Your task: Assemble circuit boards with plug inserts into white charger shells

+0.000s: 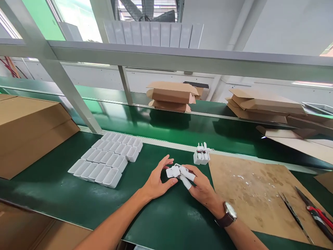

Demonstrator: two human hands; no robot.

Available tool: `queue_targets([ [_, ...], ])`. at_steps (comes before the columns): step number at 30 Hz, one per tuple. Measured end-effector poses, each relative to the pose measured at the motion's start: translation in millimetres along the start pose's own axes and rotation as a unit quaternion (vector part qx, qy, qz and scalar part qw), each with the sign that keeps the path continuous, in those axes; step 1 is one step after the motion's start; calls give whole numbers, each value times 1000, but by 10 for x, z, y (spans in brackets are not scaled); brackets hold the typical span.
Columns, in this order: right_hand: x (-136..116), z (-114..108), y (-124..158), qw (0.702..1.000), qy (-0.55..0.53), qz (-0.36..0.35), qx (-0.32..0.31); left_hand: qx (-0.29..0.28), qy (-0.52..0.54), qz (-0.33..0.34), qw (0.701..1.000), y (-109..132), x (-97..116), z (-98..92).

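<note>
Between my hands, above the green tabletop, is a small white adapter-like piece with a white loop, perhaps cable, behind it. My right hand pinches it from the right; white finger covers sit on some of its fingers. My left hand curves around the left side, fingers apart, its thumb tip at or near the piece's lower edge. Beyond the right hand stand a few white housings with white parts and prongs sticking up. To the left lie rows of open white plastic housings.
A stained cardboard sheet on the right carries tweezers and red-and-black-handled cutters. A large carton stands at left. Flattened boxes rest behind the green belt. A metal rail crosses overhead.
</note>
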State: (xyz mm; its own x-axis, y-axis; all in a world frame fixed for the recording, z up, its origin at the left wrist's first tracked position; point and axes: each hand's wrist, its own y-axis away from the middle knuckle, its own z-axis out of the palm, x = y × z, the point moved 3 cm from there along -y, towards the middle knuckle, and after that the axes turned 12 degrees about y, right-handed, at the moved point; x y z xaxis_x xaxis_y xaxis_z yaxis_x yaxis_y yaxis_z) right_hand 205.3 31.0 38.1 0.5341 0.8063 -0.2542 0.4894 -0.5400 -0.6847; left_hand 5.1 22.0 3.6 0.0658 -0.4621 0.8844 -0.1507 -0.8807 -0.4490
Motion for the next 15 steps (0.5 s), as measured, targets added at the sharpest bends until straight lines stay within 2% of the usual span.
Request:
queue_targets([
  [3, -4, -7, 38, 999, -30, 4, -39, -11, -3, 30, 999, 12, 25, 16],
  [6, 1, 44, 85, 996, -40, 7, -76, -16, -30, 24, 999, 24, 27, 38],
  [11, 8, 105, 139, 998, -16, 34, -49, 20, -63, 31, 997, 10, 43, 24],
  [15, -2, 114, 140, 997, -44, 45, -49, 8, -95, 57, 994, -26, 95, 21],
])
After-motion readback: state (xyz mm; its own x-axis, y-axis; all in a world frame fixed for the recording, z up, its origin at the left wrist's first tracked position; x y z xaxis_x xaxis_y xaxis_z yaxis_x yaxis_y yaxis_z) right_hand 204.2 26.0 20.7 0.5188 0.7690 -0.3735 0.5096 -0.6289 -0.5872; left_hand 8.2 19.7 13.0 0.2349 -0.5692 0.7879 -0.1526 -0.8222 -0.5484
